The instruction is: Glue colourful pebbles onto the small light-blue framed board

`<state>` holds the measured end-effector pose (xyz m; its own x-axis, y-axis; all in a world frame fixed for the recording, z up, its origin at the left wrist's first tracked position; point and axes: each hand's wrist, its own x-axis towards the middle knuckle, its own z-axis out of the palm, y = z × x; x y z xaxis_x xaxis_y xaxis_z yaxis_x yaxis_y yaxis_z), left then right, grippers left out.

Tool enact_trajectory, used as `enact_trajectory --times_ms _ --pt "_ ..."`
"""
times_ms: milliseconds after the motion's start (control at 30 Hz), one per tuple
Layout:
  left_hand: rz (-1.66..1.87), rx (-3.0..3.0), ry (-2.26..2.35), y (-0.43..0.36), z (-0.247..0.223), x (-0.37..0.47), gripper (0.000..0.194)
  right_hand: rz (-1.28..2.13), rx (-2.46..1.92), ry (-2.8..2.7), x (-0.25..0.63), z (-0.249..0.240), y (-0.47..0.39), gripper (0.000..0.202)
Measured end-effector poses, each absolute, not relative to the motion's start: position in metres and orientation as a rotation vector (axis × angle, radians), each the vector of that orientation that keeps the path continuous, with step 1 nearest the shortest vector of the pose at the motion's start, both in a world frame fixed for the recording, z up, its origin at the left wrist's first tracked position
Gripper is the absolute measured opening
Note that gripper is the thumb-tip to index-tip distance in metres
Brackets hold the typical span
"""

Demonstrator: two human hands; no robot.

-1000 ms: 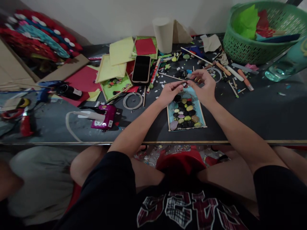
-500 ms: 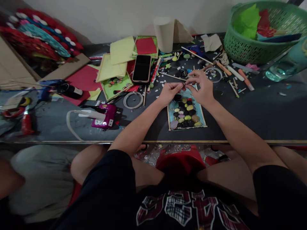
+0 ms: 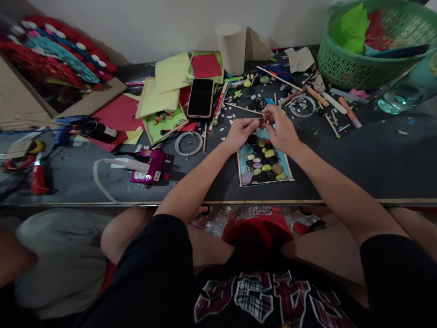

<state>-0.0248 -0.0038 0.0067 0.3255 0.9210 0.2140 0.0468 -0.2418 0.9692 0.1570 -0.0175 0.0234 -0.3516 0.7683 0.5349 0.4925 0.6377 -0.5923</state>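
Note:
My left hand (image 3: 241, 132) and my right hand (image 3: 280, 130) meet over the top edge of a small framed blue panel (image 3: 284, 164). Their fingertips pinch together around a small dark thing, too small to make out. Rows of coloured pebbles (image 3: 266, 167), black, yellow-green, mauve and brown, cover the panel's lower part, with a thin wooden stick along its bottom edge. My hands hide part of the panel's upper end. A thin wooden stick (image 3: 243, 108) lies just beyond my fingers.
A phone (image 3: 200, 98), yellow sheets, and a clear tape ring (image 3: 188, 143) lie left of the panel. Further left are a purple power adapter (image 3: 148, 166) and a dark bottle (image 3: 99, 131). A green basket (image 3: 358, 68) and a clear bottle (image 3: 399, 98) stand right. Another person sits at left.
My right hand's fingers have drawn in and curled closer to my left fingertips. My left hand is nearly where it was.

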Motion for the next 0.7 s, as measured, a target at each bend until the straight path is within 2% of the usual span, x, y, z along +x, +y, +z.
enact_trajectory --times_ms 133,333,700 --pt "1.104 1.57 0.877 -0.003 0.007 -0.025 0.066 0.403 -0.975 -2.036 0.158 0.023 -0.017 0.03" --pt "1.131 1.542 0.87 -0.005 0.009 -0.024 0.066 0.306 -0.952 -2.007 0.161 0.017 -0.012 0.046" --pt "1.152 1.516 0.836 -0.001 0.005 -0.025 0.059 0.218 -0.963 -1.926 0.16 0.013 -0.012 0.049"
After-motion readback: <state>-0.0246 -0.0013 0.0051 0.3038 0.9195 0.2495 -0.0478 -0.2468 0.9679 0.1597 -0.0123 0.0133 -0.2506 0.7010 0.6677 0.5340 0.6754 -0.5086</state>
